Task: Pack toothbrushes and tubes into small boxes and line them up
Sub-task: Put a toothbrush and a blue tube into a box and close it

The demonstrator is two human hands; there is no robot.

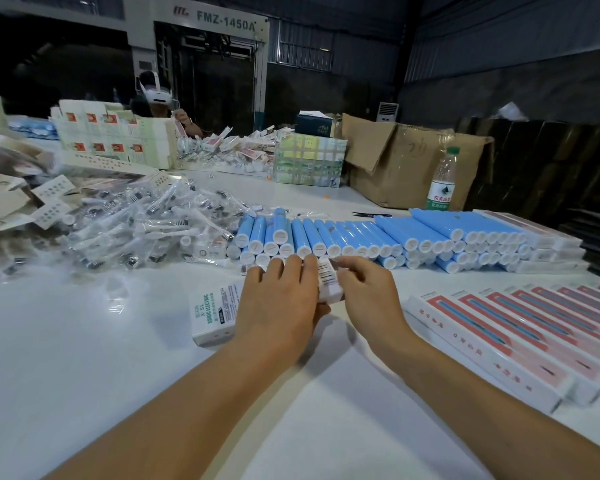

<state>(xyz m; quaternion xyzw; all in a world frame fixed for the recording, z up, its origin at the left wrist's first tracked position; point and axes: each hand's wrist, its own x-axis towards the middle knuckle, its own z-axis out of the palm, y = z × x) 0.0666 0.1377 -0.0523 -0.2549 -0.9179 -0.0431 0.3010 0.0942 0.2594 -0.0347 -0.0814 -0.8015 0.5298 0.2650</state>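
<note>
Hands: both meet at mid-table over one small white box (328,284), pretty much right in front of the blue tubes.
Left hand (281,299): lies palm-down, fingers spread fairly straight over the box's left side, fingertips reaching the near ends of the tubes. Thumb is tucked under, so can't tell how tight the hold is.
Right hand (368,292): fingers curled, pinching the right edge of that same box near its barcode end.
Small white box: tilted, barcode label facing up, sandwiched between the two hands. Can't tell if it's closed or what's inside.
Second white box (213,315): lies flat on the table just left of the left hand, green print on top, partly under the wrist.
Blue tubes (361,237): big stacked row with white caps facing near, running from centre to far right.
Wrapped toothbrush heads (146,226): loose heap in clear plastic, left of the tubes.
Red-and-white boxes (520,334): lined up side by side at the near right, touching each other.
Flat carton blanks (4,202): messy pile at the far left.
Table (84,358): white, glossy.
Water bottle (442,180): upright behind the tubes, beside a brown cardboard carton (406,161).
Far side: another person (160,98) wearing a white headset sits behind stacks of printed boxes (111,136).
</note>
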